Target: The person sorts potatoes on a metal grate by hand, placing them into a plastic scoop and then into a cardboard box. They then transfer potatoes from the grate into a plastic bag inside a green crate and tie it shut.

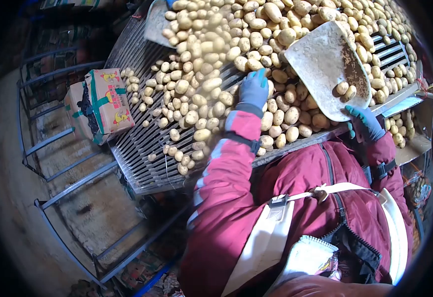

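Note:
My left hand (254, 90), in a grey-blue glove with green fingertips, rests palm down on potatoes (291, 115), its fingers slightly apart and nothing visible held. At the right, my right hand (367, 123), gloved alike, grips the near edge of a worn, pale scoop (320, 62), with fingertips over the rim and the thumb below. Two small potatoes (346, 90) lie inside the scoop, near my right hand. The scoop tilts over the heap. Some potatoes left of my left hand are blurred.
A slatted metal table (142, 171) carries the potatoes. On its left side stands a taped cardboard box (110, 106). A second scoop (157, 22) is at the upper left. Metal rails (60, 141) run at the far left; more potatoes (400, 126) lie in a compartment at the right.

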Motion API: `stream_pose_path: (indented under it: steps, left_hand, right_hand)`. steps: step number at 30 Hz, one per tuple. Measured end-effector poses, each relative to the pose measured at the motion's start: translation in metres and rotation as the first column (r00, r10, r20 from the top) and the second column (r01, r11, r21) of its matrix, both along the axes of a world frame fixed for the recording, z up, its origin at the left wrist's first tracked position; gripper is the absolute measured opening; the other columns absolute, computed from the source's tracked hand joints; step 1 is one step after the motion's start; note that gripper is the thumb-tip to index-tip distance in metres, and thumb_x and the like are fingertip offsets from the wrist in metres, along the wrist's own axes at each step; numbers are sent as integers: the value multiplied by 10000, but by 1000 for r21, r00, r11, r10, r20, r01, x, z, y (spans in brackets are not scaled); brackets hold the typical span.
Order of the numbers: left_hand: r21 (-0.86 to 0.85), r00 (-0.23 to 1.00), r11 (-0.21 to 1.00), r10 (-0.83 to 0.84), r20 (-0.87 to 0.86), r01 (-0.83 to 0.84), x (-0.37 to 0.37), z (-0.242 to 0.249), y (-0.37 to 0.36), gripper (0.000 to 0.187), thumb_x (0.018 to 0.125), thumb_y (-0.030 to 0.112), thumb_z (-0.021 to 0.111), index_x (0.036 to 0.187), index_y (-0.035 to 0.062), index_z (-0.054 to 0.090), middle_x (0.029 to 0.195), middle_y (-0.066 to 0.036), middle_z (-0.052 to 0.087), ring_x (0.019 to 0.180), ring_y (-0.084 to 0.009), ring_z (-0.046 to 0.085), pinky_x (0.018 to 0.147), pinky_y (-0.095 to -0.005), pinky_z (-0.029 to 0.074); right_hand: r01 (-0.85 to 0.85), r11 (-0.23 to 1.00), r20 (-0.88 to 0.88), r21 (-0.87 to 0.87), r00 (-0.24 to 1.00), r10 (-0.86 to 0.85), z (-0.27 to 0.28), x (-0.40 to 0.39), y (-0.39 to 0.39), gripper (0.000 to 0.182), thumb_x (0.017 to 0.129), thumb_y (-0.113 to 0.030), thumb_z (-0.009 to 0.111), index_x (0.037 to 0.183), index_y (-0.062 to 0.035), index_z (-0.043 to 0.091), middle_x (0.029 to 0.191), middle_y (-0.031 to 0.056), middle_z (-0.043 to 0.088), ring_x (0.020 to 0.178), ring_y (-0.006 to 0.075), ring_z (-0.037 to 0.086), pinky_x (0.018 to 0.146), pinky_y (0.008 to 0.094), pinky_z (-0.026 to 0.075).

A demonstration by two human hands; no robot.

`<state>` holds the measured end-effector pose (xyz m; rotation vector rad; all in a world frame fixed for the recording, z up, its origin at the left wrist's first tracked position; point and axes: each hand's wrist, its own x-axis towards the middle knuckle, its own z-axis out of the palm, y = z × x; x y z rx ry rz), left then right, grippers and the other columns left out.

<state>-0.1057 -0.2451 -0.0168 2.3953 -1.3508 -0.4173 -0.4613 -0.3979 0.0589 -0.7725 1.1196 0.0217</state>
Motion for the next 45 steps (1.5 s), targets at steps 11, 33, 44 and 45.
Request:
stream_pose_path:
  steps: [11, 33, 44, 45]
  left_hand:
    - [200, 976, 962, 206, -75, -187, -19, -2, -34, 426, 837, 282, 709, 1227, 133, 625, 1135, -209, 670, 1111, -408, 640, 1000, -499, 504]
    - [-159, 727, 890, 235, -645, -428, 26, 33, 13, 244, 952, 117, 693, 1174, 14, 700, 1050, -58, 722, 898, -148, 679, 820, -284, 553]
    - [266, 999, 963, -37, -6, 38, -12, 5, -26, 436, 802, 320, 728, 1208, 162, 719, 1174, -171, 669, 1104, -385, 639, 970, -493, 526]
    - [292, 998, 955, -55, -16, 58, -10, 5, -26, 429, 804, 314, 728, 1205, 160, 718, 1178, -170, 669, 1110, -383, 639, 974, -493, 525]
  right_hand:
    - [-65, 993, 53, -101, 996, 71, -54, -29, -1, 326, 932, -324, 717, 1067, -30, 680, 712, 26, 638, 462, 130, 541, 386, 267, 403]
    - [65, 995, 33, 72, 997, -67, -22, -31, 9, 283, 942, -227, 682, 1054, 31, 707, 789, 83, 706, 470, 157, 558, 392, 295, 425]
    - [68, 998, -4, 14, 998, -68, -36, -35, 8, 309, 950, -294, 680, 1022, 5, 709, 683, 59, 647, 419, 171, 526, 384, 296, 404]
    - [67, 998, 2, 14, 998, -67, -34, -34, 8, 309, 950, -294, 680, 1022, 5, 709, 683, 59, 647, 419, 171, 526, 384, 296, 404]
